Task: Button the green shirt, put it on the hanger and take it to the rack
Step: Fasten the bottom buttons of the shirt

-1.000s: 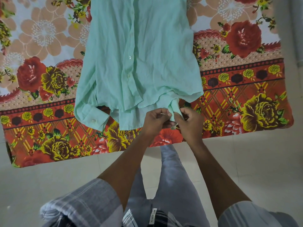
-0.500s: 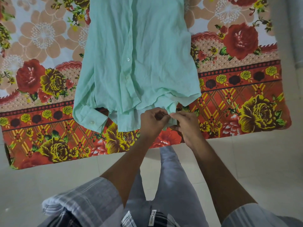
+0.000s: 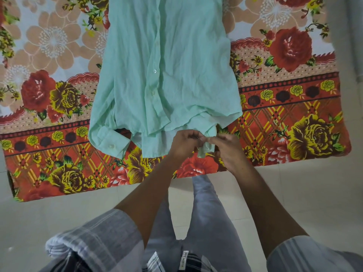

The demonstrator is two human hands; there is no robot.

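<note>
At the bottom of the frame a checked sleeve (image 3: 98, 232) and grey trousers (image 3: 198, 218) are seen over pale floor tiles (image 3: 294, 193), with both forearms reaching up toward the centre. Just above them, the left hand (image 3: 184, 144) and the right hand (image 3: 225, 149) are brought together at the lower centre, fingertips meeting, and the cuff (image 3: 206, 148) of the green shirt (image 3: 167, 65) is pinched between them; both hands are curled closely on that small piece of cloth. Compared with a second ago, the hands are drawn tighter together and the cuff is gathered further into the fingers, so the cuff button is judged to be in the course of being fastened (whether it has passed through its hole cannot be told, being hidden by the fingers). Farther up, the shirt is laid flat on the flowered bedspread (image 3: 294, 134), filling the upper centre, its other cuff (image 3: 110, 142) lying untouched at the centre left. No hanger or rack is in view, so most of the task is judged to remain.
</note>
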